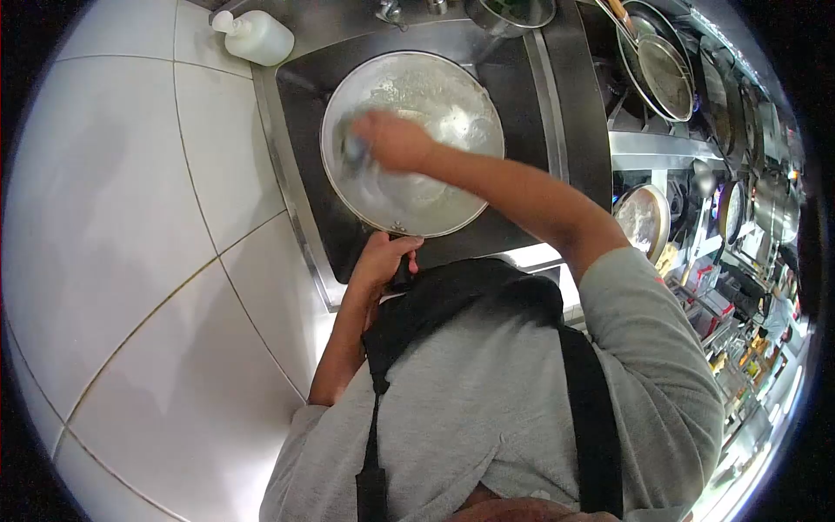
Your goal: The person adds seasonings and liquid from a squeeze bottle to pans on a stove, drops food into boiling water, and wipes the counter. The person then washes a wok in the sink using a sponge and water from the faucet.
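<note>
Left hand (384, 261) clamps the pan (439, 109) by its handle (403, 275), best held steady; right hand (391, 141) blurs, its grip I can't tell.

Upper left: white pump bottle (259, 37) beside white wall tiles (130, 217). Top edge: metal faucet (390, 12), then a steel pot (504, 31) with something green inside, partly out of view. Right: round wire strainer (665, 76) with wooden handle, pale-bottomed pan (639, 219) further down, ladle (704, 179) near it, big steel stockpot (777, 209) beyond, small blurry person (778, 313) far off.
</note>
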{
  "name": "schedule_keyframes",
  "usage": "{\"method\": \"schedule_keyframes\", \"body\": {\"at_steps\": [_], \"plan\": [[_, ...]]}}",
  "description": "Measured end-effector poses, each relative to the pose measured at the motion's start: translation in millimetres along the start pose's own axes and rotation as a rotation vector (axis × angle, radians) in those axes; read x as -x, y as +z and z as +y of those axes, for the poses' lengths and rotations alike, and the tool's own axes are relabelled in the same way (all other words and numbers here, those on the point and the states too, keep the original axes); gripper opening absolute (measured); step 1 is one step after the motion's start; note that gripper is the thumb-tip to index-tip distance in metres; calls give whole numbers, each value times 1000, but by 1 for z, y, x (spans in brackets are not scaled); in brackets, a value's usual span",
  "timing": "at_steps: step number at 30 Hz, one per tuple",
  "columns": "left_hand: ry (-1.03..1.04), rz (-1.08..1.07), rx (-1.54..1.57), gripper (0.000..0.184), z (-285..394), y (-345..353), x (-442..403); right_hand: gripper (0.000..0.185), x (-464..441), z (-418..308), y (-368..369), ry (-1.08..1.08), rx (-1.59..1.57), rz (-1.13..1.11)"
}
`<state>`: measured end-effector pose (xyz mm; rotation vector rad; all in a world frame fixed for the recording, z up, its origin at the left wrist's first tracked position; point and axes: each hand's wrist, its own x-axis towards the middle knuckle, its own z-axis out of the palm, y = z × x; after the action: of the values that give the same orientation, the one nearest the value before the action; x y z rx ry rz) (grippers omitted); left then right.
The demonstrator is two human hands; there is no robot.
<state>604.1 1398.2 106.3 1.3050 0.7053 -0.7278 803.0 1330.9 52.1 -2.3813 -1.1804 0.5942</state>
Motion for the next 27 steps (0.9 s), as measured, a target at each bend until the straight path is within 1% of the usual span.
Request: {"method": "schedule_keyframes", "body": {"at_steps": [1, 2, 3, 5, 6, 8, 9, 11, 12, 13, 14, 15, 17, 18, 19, 20, 21, 22, 23, 24, 26, 27], "plan": [[-39, 1, 93, 24, 4, -1, 4, 43, -11, 19, -10, 69, 93, 39], [-77, 4, 187, 26, 7, -3, 7, 51, -20, 44, 1, 236, 205, 81], [-79, 11, 188, 26, 3, -7, 7, 52, -6, 46, -17, 324, 135, 120], [-79, -28, 270, 25, -3, -12, -1, 47, 15, 30, -22, 509, -12, -63], [-74, -31, 280, 25, -4, -10, -5, 47, 23, 16, -16, 506, -1, -67], [-51, -33, 234, 25, 1, -1, -5, 42, 31, -15, 6, 302, -94, -198], [-60, -43, 232, 25, 3, 3, -4, 42, 25, -16, 8, 314, -96, -202], [-45, 50, 146, 24, 4, 10, 1, 41, 9, -8, 8, 166, -91, -73], [-53, 46, 142, 24, 2, 10, 2, 43, 3, 12, 8, 224, -21, 26], [-43, 32, 202, 24, 2, 8, 2, 44, -1, 35, 5, 272, 53, 127], [-30, 23, 265, 23, 1, 4, 3, 49, 1, 46, -13, 395, 60, 47], [-24, 31, 268, 23, 2, 2, 2, 49, 1, 50, -6, 385, 62, 48], [-46, 54, 116, 21, 4, 0, -5, 67, 4, 56, 10, 327, 48, -12], [-48, 47, 119, 21, 5, 2, -11, 66, 1, 42, 25, 445, -124, 7], [-35, 42, 106, 20, 6, 5, -17, 56, 6, 9, 1, 364, -299, 51], [-24, 38, 91, 20, 5, 8, -21, 50, -1, -6, 10, 355, -297, 49], [-32, 31, 88, 20, 5, 9, -21, 50, 1, -14, 16, 365, -301, 46], [-27, 56, 126, 20, 7, 8, -21, 45, 3, -21, 22, 346, -356, 14], [-19, 81, 163, 20, 8, 4, -20, 40, 5, -22, 28, 325, -410, -16], [-20, 77, 159, 20, 4, -5, -20, 40, 11, -7, 39, 330, -411, -12], [-82, -6, 411, 20, -10, -28, -21, 48, 33, 48, 61, 73, -32, -512], [-82, -7, 411, 20, -16, -33, -18, 47, 42, 55, 19, 155, 71, -540]]}}
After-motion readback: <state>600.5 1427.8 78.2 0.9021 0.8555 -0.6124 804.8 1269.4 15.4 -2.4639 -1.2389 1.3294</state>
